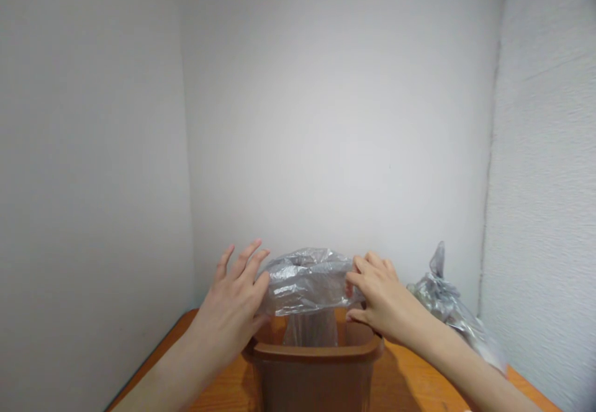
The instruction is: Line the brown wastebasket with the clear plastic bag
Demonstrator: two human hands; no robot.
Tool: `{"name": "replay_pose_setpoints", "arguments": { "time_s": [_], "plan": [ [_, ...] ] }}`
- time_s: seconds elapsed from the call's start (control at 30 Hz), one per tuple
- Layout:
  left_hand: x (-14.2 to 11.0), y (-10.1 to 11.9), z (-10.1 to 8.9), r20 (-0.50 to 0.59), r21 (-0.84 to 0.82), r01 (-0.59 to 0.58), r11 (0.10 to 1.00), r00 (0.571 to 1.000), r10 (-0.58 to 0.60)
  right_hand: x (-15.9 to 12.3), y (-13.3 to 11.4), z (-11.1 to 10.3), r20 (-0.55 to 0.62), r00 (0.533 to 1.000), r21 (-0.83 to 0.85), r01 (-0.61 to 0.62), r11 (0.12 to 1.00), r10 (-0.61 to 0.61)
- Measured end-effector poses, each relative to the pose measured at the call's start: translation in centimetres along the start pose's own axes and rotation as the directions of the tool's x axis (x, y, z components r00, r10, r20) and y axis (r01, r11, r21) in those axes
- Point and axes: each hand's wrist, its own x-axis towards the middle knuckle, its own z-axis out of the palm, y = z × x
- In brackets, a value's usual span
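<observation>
A brown plastic bin (315,362) stands on an orange-brown table at the bottom middle. A thin grey plastic bag (305,282) hangs over its mouth, part of it dropping inside. My left hand (235,306) grips the bag's left side with thumb and lower fingers, the upper fingers stretched out. My right hand (379,300) pinches the bag's right side, fingers curled. The bag's mouth is held up between both hands above the bin's rim.
A second crumpled grey plastic bag (449,309), tied and full, lies on the table (405,378) to the right, behind my right forearm. White walls close in on the left, back and right, forming a narrow nook.
</observation>
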Motion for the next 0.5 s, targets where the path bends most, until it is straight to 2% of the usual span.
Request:
{"name": "replay_pose_setpoints", "arguments": {
  "time_s": [0.1,0.17,0.33,0.4,0.5],
  "plan": [
    [-0.3,-0.3,0.6,-0.103,0.051,0.007,0.999,0.995,-0.002,0.1,0.1,0.0,0.030,0.999,-0.072,-0.017,0.997,0.019],
    [-0.9,-0.5,0.7,-0.194,0.038,-0.014,0.999,0.981,0.021,-0.4,0.1,-0.4,0.002,1.000,-0.052,-0.022,0.998,0.022],
    [-4.1,-0.5,-0.2,-0.384,-0.057,-0.101,0.993,0.921,0.071,-4.1,-0.1,-1.2,-0.106,0.993,0.058,0.067,0.996,-0.060],
    [-5.9,-0.1,-0.1,-0.435,-0.056,-0.150,0.987,0.893,0.112,-5.9,-0.4,-1.0,-0.190,0.972,0.039,0.144,0.989,-0.134],
    [-8.5,0.6,1.5,-0.512,-0.071,-0.196,0.978,0.849,0.133,-8.2,-0.8,-0.2,-0.335,0.907,-0.048,0.255,0.966,-0.256]
  ]
}}
